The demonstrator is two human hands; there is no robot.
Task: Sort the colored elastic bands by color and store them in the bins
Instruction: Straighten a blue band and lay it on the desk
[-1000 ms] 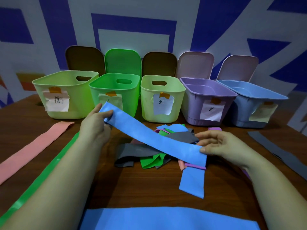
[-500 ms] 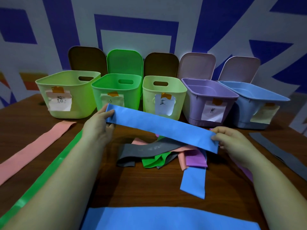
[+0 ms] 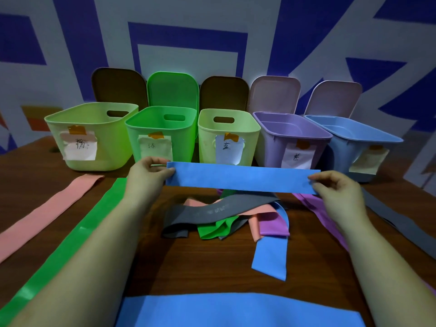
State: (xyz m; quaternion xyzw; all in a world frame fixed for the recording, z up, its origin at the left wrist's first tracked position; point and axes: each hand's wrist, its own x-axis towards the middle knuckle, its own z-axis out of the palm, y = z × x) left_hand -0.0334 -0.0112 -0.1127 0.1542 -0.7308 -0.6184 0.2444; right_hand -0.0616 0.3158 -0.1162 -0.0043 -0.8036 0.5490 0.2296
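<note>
- A blue band [image 3: 240, 177] is stretched flat and level across the middle of the frame, held above the table [image 3: 212, 263] and just in front of the row of bins.
- The left hand [image 3: 147, 173] pinches the band's left end, thumb on the near face and fingers curled behind; the band runs rightward from that hand.
- The right hand [image 3: 335, 187] pinches the right end in the same way, thumb and forefinger closed on the band's edge, the other fingers curled below.
- The band spans the whole gap between the two hands, its upper edge crossing the lower front of the pale green bin with the middle label [image 3: 227, 135] and the purple bin [image 3: 290, 138].
- Left of those stand a bright green bin [image 3: 162, 133] and a larger pale green bin [image 3: 94, 135]; a light blue bin [image 3: 354, 142] stands at the right end of the row. All five are open, lids tilted back against the wall, each with a paper label taped on its front.
- Below the held band, in the centre of the frame, lies a loose pile: a grey band [image 3: 212, 211] on top, with green, pink and purple pieces under it and a second blue strip [image 3: 271, 258] trailing toward the lower edge.
- At the left lie a pink band [image 3: 47, 213] and a long green band [image 3: 77, 234], both flat on the table.
- A dark grey band [image 3: 401, 220] lies at the right edge, and a wide blue sheet [image 3: 236, 312] fills the bottom centre.
</note>
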